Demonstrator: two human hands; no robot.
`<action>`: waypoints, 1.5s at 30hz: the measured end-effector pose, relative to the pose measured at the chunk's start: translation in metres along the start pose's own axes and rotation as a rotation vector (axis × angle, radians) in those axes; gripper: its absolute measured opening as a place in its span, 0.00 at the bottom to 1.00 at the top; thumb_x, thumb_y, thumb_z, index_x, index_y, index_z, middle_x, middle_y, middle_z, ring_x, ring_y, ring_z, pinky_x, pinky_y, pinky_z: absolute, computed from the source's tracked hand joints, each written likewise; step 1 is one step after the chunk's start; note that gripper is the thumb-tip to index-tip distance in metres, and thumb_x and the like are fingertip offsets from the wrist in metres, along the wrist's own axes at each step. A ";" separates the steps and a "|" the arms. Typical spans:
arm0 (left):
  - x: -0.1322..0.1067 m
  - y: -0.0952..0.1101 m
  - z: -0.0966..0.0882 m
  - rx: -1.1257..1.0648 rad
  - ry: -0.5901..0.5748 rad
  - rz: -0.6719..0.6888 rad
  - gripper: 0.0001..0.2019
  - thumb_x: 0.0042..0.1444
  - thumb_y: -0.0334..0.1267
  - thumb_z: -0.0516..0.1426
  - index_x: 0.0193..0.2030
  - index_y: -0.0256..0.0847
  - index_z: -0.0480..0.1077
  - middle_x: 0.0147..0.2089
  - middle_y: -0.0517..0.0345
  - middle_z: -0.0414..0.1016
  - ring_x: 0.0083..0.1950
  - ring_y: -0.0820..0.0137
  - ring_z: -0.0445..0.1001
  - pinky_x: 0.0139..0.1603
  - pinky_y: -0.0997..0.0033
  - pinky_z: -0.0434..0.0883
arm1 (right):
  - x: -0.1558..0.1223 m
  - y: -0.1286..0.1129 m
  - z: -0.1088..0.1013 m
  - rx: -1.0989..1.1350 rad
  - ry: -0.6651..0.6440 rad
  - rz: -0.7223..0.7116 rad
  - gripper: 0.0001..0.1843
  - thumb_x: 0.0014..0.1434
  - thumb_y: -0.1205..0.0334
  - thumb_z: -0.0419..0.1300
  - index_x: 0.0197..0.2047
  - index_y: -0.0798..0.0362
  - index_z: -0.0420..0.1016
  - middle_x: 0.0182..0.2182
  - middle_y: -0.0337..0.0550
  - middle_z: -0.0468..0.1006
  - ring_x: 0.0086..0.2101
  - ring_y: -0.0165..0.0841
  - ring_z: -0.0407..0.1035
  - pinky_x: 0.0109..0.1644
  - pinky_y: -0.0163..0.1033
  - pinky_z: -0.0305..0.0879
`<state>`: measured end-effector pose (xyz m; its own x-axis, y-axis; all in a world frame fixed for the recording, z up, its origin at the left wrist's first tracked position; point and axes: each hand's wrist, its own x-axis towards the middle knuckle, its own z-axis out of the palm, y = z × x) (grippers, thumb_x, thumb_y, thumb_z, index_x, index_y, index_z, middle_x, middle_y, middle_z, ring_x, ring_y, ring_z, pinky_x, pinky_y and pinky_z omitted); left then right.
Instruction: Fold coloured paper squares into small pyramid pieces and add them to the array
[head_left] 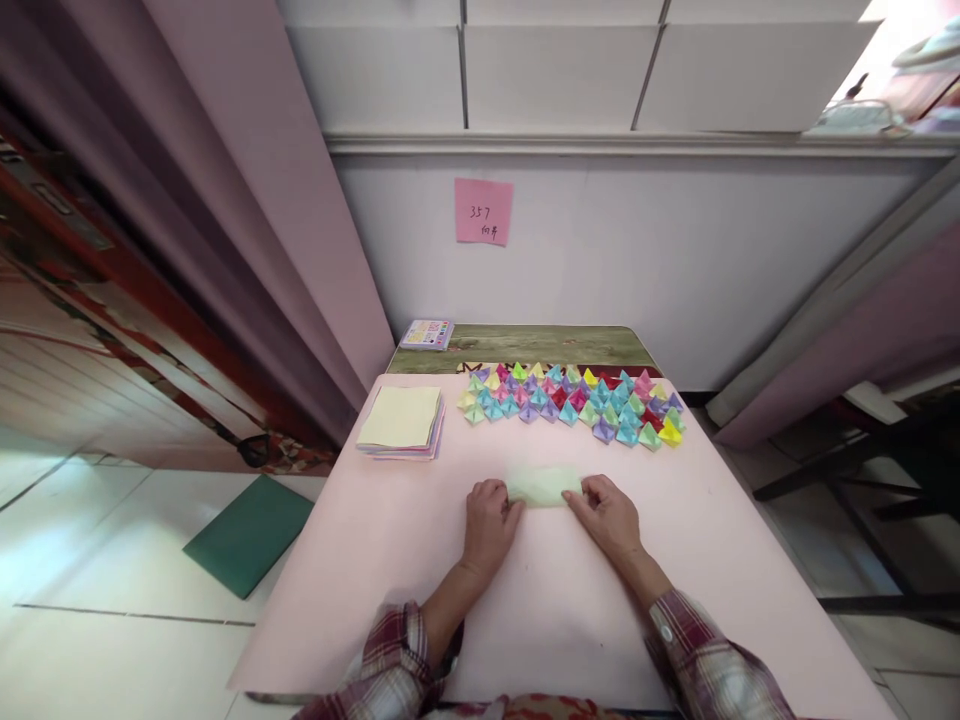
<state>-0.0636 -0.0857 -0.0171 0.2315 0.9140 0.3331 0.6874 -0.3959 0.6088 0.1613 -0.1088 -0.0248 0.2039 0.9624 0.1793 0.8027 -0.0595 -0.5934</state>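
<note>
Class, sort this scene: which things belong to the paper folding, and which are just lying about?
Folding: green paper, touched by left hand and right hand; paper stack; folded pieces.
Lying about: pack; wall note; floor sheet.

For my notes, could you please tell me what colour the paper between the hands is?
The paper is pale green, best seen in the head view.
</note>
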 end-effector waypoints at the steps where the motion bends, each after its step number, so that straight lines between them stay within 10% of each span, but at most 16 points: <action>1: 0.000 0.000 0.001 -0.004 0.015 -0.002 0.03 0.55 0.32 0.58 0.31 0.40 0.67 0.39 0.53 0.71 0.42 0.62 0.67 0.43 0.59 0.65 | 0.001 -0.002 0.001 -0.014 0.005 0.024 0.18 0.56 0.44 0.58 0.28 0.50 0.69 0.28 0.37 0.72 0.26 0.30 0.65 0.28 0.34 0.54; 5: 0.000 -0.002 0.003 -0.014 0.056 -0.032 0.03 0.53 0.31 0.58 0.32 0.41 0.67 0.42 0.53 0.70 0.45 0.60 0.67 0.46 0.57 0.66 | 0.003 -0.006 0.002 -0.032 -0.017 0.093 0.15 0.53 0.45 0.59 0.33 0.49 0.70 0.31 0.38 0.74 0.28 0.33 0.67 0.28 0.35 0.53; 10: -0.002 -0.002 0.004 0.048 0.078 0.016 0.24 0.54 0.28 0.56 0.59 0.42 0.62 0.60 0.44 0.64 0.60 0.55 0.63 0.56 0.51 0.62 | 0.005 -0.009 -0.001 0.009 -0.043 0.160 0.23 0.52 0.50 0.61 0.50 0.46 0.68 0.37 0.37 0.75 0.32 0.34 0.71 0.30 0.35 0.58; 17: -0.005 0.013 -0.001 0.149 -0.232 0.422 0.18 0.60 0.28 0.52 0.55 0.45 0.68 0.56 0.49 0.72 0.58 0.59 0.65 0.60 0.50 0.57 | 0.024 -0.020 -0.008 -0.149 -0.139 0.059 0.26 0.53 0.54 0.62 0.55 0.48 0.68 0.52 0.47 0.70 0.43 0.38 0.71 0.35 0.37 0.60; 25: -0.003 0.024 -0.007 0.113 -0.266 0.416 0.12 0.61 0.32 0.52 0.49 0.42 0.71 0.50 0.48 0.73 0.52 0.61 0.68 0.54 0.55 0.63 | 0.042 -0.023 -0.012 -0.091 -0.240 0.219 0.16 0.44 0.47 0.67 0.27 0.49 0.70 0.21 0.37 0.72 0.25 0.34 0.66 0.28 0.35 0.49; 33: -0.009 0.019 -0.002 -0.017 -0.174 0.363 0.11 0.61 0.33 0.53 0.47 0.41 0.73 0.48 0.48 0.74 0.52 0.62 0.69 0.56 0.54 0.65 | 0.023 -0.021 -0.014 0.136 -0.166 0.203 0.20 0.48 0.49 0.61 0.17 0.50 0.58 0.15 0.32 0.61 0.20 0.29 0.56 0.24 0.34 0.46; 37: -0.023 0.032 -0.004 -0.237 -0.092 0.133 0.10 0.61 0.37 0.53 0.43 0.41 0.75 0.44 0.49 0.76 0.48 0.62 0.72 0.52 0.56 0.69 | 0.001 -0.014 -0.017 0.303 -0.118 0.267 0.19 0.50 0.48 0.60 0.19 0.49 0.59 0.15 0.32 0.62 0.20 0.29 0.56 0.24 0.34 0.47; 43: -0.032 0.069 0.008 -1.016 -0.352 -0.852 0.19 0.52 0.51 0.62 0.36 0.34 0.72 0.31 0.50 0.77 0.29 0.67 0.76 0.32 0.65 0.75 | -0.029 -0.022 -0.014 0.645 -0.185 0.388 0.22 0.54 0.40 0.55 0.23 0.49 0.61 0.13 0.32 0.61 0.16 0.28 0.54 0.20 0.34 0.51; 45: -0.027 0.076 0.014 -1.231 -0.331 -0.996 0.19 0.52 0.48 0.62 0.40 0.31 0.72 0.34 0.46 0.78 0.32 0.66 0.78 0.35 0.66 0.76 | -0.037 -0.029 -0.013 0.734 -0.228 0.393 0.22 0.53 0.39 0.56 0.27 0.51 0.67 0.15 0.33 0.64 0.16 0.29 0.57 0.20 0.34 0.55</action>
<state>-0.0079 -0.1393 0.0101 0.2975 0.7513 -0.5891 -0.2545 0.6571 0.7095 0.1379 -0.1459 -0.0036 0.2107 0.9423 -0.2602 0.1166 -0.2885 -0.9504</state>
